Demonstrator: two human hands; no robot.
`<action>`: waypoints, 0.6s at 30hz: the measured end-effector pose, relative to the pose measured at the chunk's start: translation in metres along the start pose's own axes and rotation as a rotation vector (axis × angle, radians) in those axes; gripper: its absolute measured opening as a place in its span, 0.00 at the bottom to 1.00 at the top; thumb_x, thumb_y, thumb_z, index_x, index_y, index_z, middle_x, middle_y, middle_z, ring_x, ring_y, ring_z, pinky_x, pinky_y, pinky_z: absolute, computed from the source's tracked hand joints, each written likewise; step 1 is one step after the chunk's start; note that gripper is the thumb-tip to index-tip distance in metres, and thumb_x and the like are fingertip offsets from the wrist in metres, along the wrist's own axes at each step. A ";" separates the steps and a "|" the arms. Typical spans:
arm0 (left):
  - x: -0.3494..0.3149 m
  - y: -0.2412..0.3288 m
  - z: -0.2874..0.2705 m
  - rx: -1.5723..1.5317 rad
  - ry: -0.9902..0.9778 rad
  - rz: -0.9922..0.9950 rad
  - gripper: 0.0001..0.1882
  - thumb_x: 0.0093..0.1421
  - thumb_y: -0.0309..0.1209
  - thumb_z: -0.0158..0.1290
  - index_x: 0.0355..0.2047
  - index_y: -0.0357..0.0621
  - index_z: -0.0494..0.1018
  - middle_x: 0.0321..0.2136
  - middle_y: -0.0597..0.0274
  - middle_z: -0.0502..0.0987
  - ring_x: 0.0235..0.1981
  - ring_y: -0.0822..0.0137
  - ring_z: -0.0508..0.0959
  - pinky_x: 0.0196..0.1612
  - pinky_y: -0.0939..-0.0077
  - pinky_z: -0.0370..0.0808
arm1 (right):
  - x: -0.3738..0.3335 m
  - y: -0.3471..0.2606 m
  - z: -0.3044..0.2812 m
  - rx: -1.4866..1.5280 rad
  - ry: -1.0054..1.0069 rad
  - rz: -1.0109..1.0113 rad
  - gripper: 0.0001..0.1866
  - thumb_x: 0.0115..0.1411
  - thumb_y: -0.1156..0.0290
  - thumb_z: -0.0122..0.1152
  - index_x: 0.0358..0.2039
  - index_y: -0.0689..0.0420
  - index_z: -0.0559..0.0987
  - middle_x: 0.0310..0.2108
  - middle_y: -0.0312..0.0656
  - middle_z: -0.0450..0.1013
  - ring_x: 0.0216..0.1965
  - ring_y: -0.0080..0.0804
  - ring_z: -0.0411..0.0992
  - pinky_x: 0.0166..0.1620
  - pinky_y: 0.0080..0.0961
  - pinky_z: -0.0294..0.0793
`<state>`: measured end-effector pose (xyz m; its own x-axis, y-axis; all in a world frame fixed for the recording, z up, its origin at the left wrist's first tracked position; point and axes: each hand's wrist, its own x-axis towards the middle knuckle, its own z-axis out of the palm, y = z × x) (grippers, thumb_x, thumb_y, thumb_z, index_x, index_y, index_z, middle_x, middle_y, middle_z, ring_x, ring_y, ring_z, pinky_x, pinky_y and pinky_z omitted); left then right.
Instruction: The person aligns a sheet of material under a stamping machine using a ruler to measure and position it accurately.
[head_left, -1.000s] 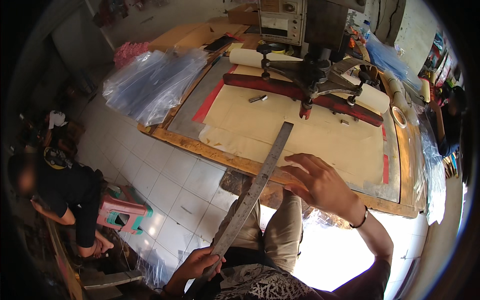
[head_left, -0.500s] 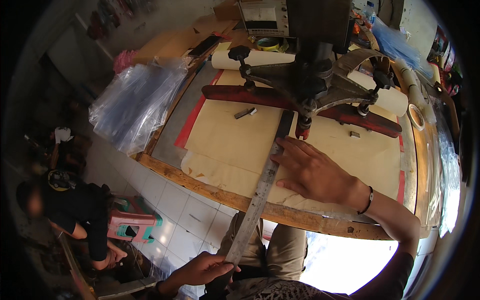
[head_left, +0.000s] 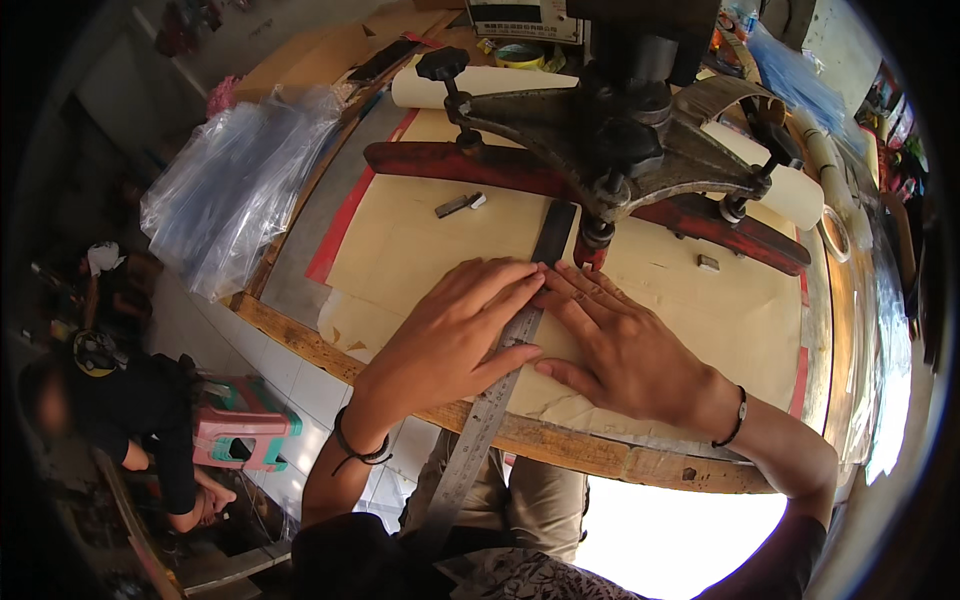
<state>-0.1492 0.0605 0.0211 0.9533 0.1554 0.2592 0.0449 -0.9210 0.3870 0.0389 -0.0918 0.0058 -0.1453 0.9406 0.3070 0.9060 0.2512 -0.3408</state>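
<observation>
A long steel ruler [head_left: 497,392] was laid across the tan sheet [head_left: 420,240] on the tabletop [head_left: 560,447], its far end reaching under the dark metal press [head_left: 620,130] and its near end overhanging the wooden edge toward the person's lap. The left hand [head_left: 450,335] was pressed flat on the ruler, fingers spread and extended across it; nothing was clasped, the grip being wide and flat. The right hand [head_left: 625,350] was laid palm down on the sheet just beside the ruler's right edge, fingers together and pointing toward the press, likewise flat with nothing held. The two hands' fingertips were nearly touching over the ruler. A small grey block [head_left: 452,206] was seen on the sheet beyond the hands. Clear plastic bags [head_left: 235,190] were heaped at the tabletop's left side. Another person [head_left: 110,420] was crouched on the floor by a pink stool [head_left: 240,435].
</observation>
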 end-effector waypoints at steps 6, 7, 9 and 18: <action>-0.001 0.006 0.024 0.061 0.026 -0.032 0.34 0.65 0.37 0.59 0.64 0.24 0.64 0.66 0.47 0.62 0.65 0.45 0.66 0.69 0.53 0.64 | 0.000 -0.005 -0.003 -0.127 -0.075 0.053 0.34 0.68 0.53 0.61 0.62 0.67 0.68 0.69 0.61 0.61 0.70 0.57 0.62 0.73 0.47 0.59; 0.000 0.010 0.026 0.085 0.047 -0.049 0.34 0.66 0.37 0.59 0.64 0.25 0.64 0.66 0.46 0.62 0.66 0.44 0.66 0.70 0.52 0.63 | 0.000 -0.005 -0.005 -0.161 -0.090 0.054 0.35 0.67 0.53 0.61 0.63 0.67 0.67 0.70 0.60 0.60 0.70 0.57 0.61 0.73 0.47 0.59; -0.001 0.018 0.030 0.082 0.063 -0.099 0.33 0.67 0.37 0.57 0.65 0.26 0.64 0.66 0.45 0.62 0.67 0.43 0.65 0.72 0.51 0.61 | 0.001 -0.006 -0.007 -0.142 -0.123 0.051 0.34 0.67 0.55 0.61 0.63 0.67 0.66 0.71 0.60 0.58 0.71 0.58 0.60 0.73 0.48 0.58; -0.002 0.024 0.042 0.117 0.194 -0.149 0.26 0.68 0.31 0.54 0.62 0.27 0.68 0.64 0.48 0.65 0.67 0.45 0.66 0.71 0.51 0.62 | 0.002 -0.008 -0.002 -0.185 -0.101 0.050 0.33 0.72 0.54 0.54 0.63 0.71 0.63 0.71 0.63 0.56 0.71 0.57 0.59 0.75 0.48 0.55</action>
<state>-0.1378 0.0229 -0.0077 0.8590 0.3474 0.3761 0.2255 -0.9162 0.3312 0.0323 -0.0921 0.0115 -0.1292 0.9713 0.1998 0.9692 0.1663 -0.1815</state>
